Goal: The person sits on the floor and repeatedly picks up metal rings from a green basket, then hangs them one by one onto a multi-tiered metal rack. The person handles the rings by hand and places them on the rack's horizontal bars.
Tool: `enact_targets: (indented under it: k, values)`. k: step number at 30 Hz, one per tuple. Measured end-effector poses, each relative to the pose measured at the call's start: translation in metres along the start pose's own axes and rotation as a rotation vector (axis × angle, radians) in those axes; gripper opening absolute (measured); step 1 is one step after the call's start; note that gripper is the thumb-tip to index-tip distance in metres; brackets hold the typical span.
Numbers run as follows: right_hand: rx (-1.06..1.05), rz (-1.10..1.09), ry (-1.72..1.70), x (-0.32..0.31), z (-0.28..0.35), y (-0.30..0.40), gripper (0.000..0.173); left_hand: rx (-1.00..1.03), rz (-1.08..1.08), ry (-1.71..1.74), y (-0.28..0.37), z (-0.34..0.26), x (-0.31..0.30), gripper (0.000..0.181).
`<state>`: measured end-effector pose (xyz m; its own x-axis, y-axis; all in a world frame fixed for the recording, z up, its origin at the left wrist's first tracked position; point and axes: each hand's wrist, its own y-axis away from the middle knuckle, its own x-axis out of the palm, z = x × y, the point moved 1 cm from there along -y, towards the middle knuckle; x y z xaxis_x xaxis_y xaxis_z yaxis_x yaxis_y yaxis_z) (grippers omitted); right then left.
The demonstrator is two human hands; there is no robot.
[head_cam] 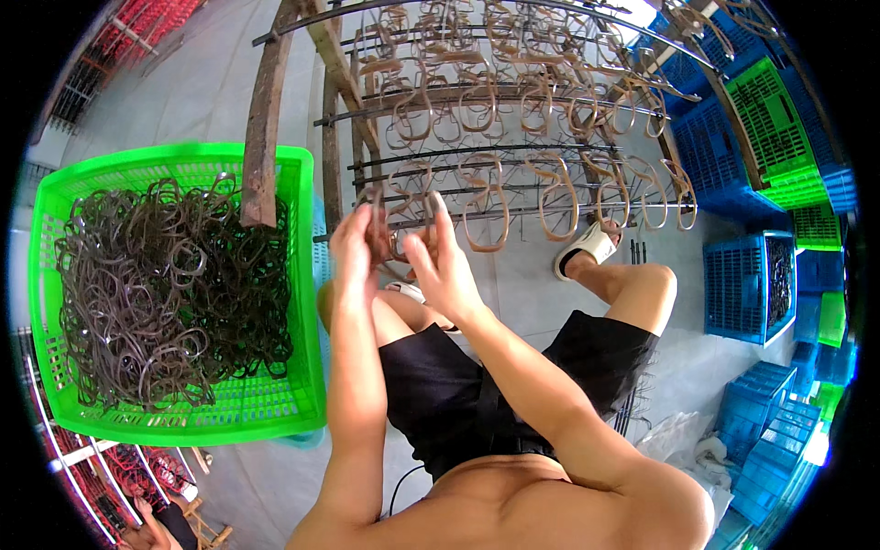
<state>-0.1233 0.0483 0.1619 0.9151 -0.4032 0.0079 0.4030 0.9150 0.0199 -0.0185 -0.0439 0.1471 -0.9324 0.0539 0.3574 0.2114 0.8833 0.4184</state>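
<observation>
Both my hands are raised in front of the rack at the view's middle. Brownish eyeglass frames [397,252], partly blurred, lie between my left hand [355,247] and my right hand [440,265]. My fingers hide much of them, so how many there are cannot be told. Beside my hands, more glasses frames [486,203] hang in rows from the dark rods [515,210] of a wooden rack. To the left of my arms stands a green plastic basket [313,357] heaped with dark eyeglass frames [144,295].
A wooden post [261,137] juts over the basket. Blue crates [735,289] and green crates [777,130] are stacked at the right. Clear plastic bags [674,440] lie at the lower right. Another person [161,529] is at the lower left beside red items on racks.
</observation>
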Motion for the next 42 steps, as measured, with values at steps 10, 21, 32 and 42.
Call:
enact_targets:
  k: [10,21,32,42]
  values:
    - [0.697,-0.34,1.402,-0.318,0.044,0.062,0.025,0.167,-0.134,-0.229,0.05,-0.051,-0.063,0.027]
    - [-0.236,-0.139,1.405,-0.341,0.044,-0.075,0.027,-0.003,0.347,0.012,0.119,-0.054,0.022,0.035]
    - [-0.245,-0.392,1.508,-0.306,-0.01,0.084,0.029,-0.047,0.45,-0.065,0.15,0.018,0.04,0.016]
    - [0.06,0.04,-0.326,-0.108,0.013,0.109,0.025,0.222,0.358,0.04,0.155,0.064,0.073,0.019]
